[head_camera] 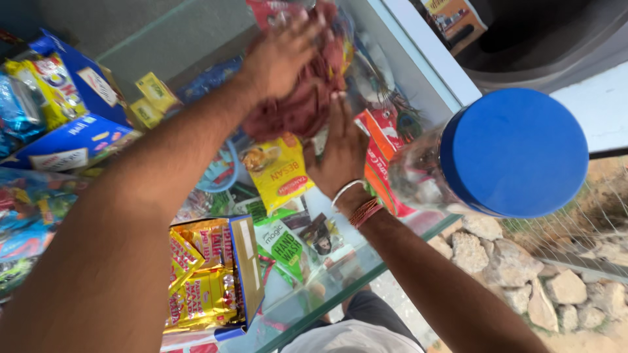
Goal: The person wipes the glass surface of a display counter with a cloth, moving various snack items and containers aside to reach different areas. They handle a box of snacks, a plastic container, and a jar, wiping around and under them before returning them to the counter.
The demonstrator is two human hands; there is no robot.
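Left hand (284, 55) lies palm-down on top of a maroon cloth (304, 98), fingers spread and curled over the bundle; right hand (343, 147) presses flat against the cloth's lower side, fingers together and pointing up into it; so cloth is sandwiched between both hands, bunched up, sitting on the glass counter top (314, 287); right wrist carries a silver bangle (345, 189) and red thread bands (365, 212); just right of the right hand stands a clear jar with a blue lid (513, 153); under the glass: yellow flour packet (280, 171), green hand-wash sachet (284, 242), orange-red packets (379, 160); left of that an open blue box of yellow sachets (206, 274); more blue cartons (72, 140) far left; rough stones (517, 268) on the ground beyond the counter edge.
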